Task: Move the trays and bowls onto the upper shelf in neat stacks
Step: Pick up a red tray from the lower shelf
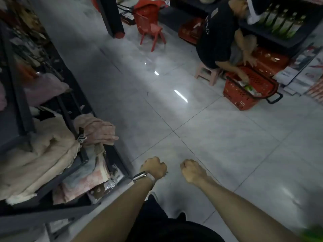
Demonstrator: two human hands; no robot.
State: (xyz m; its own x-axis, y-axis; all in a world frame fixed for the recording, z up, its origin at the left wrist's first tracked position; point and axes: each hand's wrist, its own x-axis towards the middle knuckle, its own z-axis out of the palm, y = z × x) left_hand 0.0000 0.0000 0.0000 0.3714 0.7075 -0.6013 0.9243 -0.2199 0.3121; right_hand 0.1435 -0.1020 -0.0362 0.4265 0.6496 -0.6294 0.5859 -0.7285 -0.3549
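Grey tiled floor [209,145] is all we've got, no trays or bowls in sight yet. Our left hand [153,167] and right hand [193,171] are empty fists, near each other but apart. Guessing stacked bowls are rigid and slippery, so we'd grip under the rims.

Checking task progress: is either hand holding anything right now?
No, the left hand and right hand are both curled fists holding nothing.
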